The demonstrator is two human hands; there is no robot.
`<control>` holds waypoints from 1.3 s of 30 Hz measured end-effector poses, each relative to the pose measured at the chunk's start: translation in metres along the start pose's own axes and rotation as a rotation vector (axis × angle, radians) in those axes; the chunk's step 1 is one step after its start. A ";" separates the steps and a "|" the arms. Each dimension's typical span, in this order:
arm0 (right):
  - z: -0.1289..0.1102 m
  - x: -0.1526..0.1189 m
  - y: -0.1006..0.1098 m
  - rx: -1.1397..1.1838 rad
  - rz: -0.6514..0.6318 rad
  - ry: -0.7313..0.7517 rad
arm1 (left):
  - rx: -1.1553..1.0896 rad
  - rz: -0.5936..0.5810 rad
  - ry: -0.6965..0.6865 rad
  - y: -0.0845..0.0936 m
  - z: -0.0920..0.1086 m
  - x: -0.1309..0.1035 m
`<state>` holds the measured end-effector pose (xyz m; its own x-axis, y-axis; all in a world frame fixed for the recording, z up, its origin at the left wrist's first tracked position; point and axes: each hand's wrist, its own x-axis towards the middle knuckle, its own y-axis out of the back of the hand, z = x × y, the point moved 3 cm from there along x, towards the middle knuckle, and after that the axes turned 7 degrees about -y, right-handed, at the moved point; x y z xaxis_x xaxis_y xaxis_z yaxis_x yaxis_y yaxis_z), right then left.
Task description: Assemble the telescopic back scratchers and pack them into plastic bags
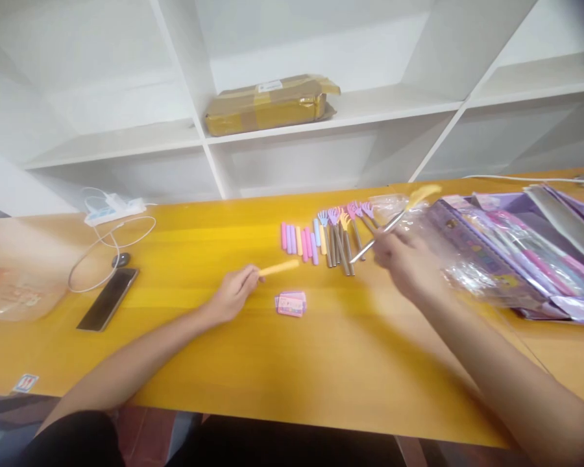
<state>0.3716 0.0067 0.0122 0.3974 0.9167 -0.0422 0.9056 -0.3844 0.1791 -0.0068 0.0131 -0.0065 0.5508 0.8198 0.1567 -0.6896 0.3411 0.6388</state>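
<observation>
My left hand (236, 292) is closed around one end of a yellow handle tube (279, 267), which points right above the table. Between the fingers of my right hand (401, 256) is a back scratcher (392, 224); its metal rod slants down to the left and its yellow head, blurred, is at the upper right. Several loose handle tubes (299, 241) in pink, purple, yellow and blue lie in a row between the hands. Beside them lie several claw-headed metal rods (338, 240). A small stack of pink and purple cards (291, 304) rests nearer to me.
At right a purple box (511, 259) holds packaged items, with clear plastic bags (409, 214) against it. A phone (108, 299), a mouse-like black object (121, 260) and a power strip (114, 209) with white cable lie left. A taped parcel (272, 107) sits on the shelf.
</observation>
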 end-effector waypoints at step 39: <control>0.010 -0.076 -0.040 0.470 -0.415 -0.072 | -0.191 -0.065 -0.084 -0.019 0.004 -0.016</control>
<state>0.3069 -0.0484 -0.0011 -0.0064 0.9964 -0.0845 0.9484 -0.0208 -0.3163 -0.0004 -0.0084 -0.0180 0.6284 0.7551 0.1870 -0.7238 0.4795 0.4962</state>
